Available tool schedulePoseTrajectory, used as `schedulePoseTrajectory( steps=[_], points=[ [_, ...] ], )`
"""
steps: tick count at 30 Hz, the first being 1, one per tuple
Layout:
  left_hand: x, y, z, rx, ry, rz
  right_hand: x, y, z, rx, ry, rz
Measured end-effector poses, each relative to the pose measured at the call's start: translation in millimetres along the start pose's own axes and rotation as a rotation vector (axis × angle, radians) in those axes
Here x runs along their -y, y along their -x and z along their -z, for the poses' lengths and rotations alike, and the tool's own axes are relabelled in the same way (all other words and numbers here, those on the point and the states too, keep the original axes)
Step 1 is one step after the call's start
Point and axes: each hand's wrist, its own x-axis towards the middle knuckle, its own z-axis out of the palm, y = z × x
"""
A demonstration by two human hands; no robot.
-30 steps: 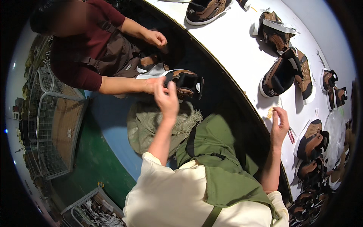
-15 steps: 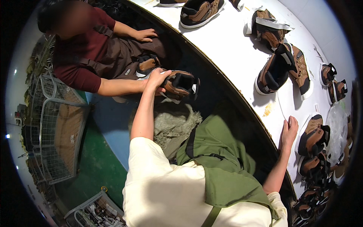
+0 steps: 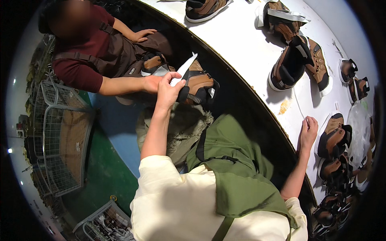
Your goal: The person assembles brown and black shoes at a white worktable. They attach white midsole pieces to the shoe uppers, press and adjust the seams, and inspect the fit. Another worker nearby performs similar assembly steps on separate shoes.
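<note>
My left hand [image 3: 169,89] is closed on a white strip with a toothed edge [image 3: 184,69], which lies along a brown and black shoe [image 3: 201,85]. Whether the strip is fixed to that shoe, I cannot tell. Right behind my fingers is a co-worker's hand [image 3: 151,84]; its fingertips are hidden. Another brown shoe [image 3: 154,62] lies at the co-worker's lap. Over the white table, my right hand [image 3: 309,133] has its fingers curled at the end of a thin white cord [image 3: 298,103]. The cord runs up to a dark-lined brown shoe [image 3: 287,69] standing on the table.
More brown shoes stand on the white table [image 3: 241,48], one [image 3: 206,9] at its far edge. A clear plastic bag [image 3: 358,130] and several shoes crowd the right side. Left are a wire cart [image 3: 64,136] and a second basket [image 3: 102,221]. A woven sack [image 3: 177,128] lies beside my apron.
The shoe at my left hand has turned, bringing the white toothed strip up into sight. The co-worker's hand has drawn back slightly from the shoe. My right hand stays at the cord.
</note>
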Motion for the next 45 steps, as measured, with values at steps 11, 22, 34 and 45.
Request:
schedulePoseTrajectory(
  steps=[11, 22, 34, 45],
  points=[
    [-54, 71, -25, -0.123, -0.045, -0.206, 78, 24, 3, 0.054, -0.344, 0.133],
    [-115, 152, -82, -0.268, 0.371, -0.835, 210, 26, 63, 0.114, -0.898, 0.636],
    [-147, 182, -274, 0.624, 1.012, -0.252, 132, 35, 89, 0.174, -2.27, -0.305],
    [-124, 176, -292, 0.708, 0.545, -0.281, 84, 28, 71, 0.023, -2.42, -0.381]
  ],
)
